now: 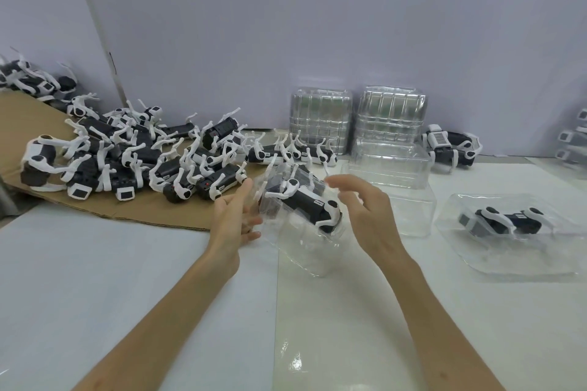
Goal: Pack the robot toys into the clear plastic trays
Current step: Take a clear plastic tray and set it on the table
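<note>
A black and white robot toy [306, 201] lies inside a clear plastic tray [305, 251] that is tilted up in front of me. My left hand [233, 220] holds the tray's left end, thumb above and fingers below it. On the toy's right, my right hand [365, 209] hovers with its fingers spread and loosely bent, holding nothing. A second toy [502, 220] lies in another clear tray [521, 260] at the right.
Several loose robot toys [133, 159] are piled on a cardboard sheet [104, 209] at the left. Two stacks of clear trays [320, 117] [392, 113] stand by the back wall, with more clear trays [392, 165] in front. More toys [451, 146] sit at the right.
</note>
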A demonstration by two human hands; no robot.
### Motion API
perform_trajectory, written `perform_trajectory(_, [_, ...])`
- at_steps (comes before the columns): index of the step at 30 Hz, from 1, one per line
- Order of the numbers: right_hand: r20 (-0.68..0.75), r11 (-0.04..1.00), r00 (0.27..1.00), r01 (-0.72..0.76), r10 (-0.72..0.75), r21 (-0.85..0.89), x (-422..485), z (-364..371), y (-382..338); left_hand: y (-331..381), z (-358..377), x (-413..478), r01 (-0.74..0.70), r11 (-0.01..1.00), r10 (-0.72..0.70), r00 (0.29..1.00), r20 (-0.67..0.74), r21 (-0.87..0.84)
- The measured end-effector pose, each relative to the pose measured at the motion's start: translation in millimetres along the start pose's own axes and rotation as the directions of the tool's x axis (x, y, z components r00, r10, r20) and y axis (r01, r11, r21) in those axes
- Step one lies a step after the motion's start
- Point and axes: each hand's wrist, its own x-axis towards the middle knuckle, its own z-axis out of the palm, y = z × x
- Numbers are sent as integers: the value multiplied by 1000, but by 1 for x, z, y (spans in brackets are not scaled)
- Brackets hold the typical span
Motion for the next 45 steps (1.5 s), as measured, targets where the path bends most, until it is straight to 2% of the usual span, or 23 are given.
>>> perform_trajectory(3, [-113, 984, 987, -127, 113, -124, 5, -2, 4, 0, 0, -2, -27, 1000, 27, 1000, 0, 4])
perform_trajectory(5, [-105, 952, 969, -241, 224, -189, 5, -5, 7, 1, -1, -2, -28, 999, 29, 999, 26, -26])
perform_trajectory(8, [-18, 902, 938, -338, 346, -269, 5, -8, 11, 1, 0, -1, -57, 996, 61, 996, 61, -72])
perform_trajectory(10, [64, 904, 917, -375, 395, -206, 6, -8, 8, 2, 1, -1, -93, 988, 103, 991, 81, -121])
perform_trajectory(13, [168, 892, 881, -451, 443, 14, 9, -16, 0, 3, 1, -2, -126, 977, 142, 986, 84, -174])
perform_trajectory(19, [449, 914, 810, -403, 378, -44, 8, -36, 5, 1, 2, -3, -114, 964, 141, 985, 99, -240])
perform_trajectory(21, [487, 933, 810, -360, 327, -27, 5, -35, 5, 2, 2, -3, -113, 966, 136, 987, 84, -231])
perform_trajectory(27, [282, 955, 931, -273, 232, 116, 7, -27, 2, 0, 1, -4, -183, 973, 192, 980, 47, -142])
perform_trajectory(30, [216, 964, 961, -210, 173, 162, 6, -28, 3, -2, 3, -8, -246, 969, 248, 963, 103, -32])
perform_trajectory(33, [156, 977, 980, -147, 123, 152, 6, -28, 3, -4, 3, -8, -316, 946, 309, 946, 101, 67])
perform_trajectory(39, [176, 985, 978, -131, 110, 115, 5, -23, 0, -2, 1, -6, -346, 933, 340, 938, 66, 101])
perform_trajectory(42, [196, 962, 974, -160, 117, 222, 6, -25, -4, -1, 1, -9, -348, 936, 339, 934, 114, 61])
perform_trajectory(45, [180, 914, 979, -160, 98, 372, 8, -29, -4, 0, 2, -10, -269, 961, 275, 942, 193, -59])
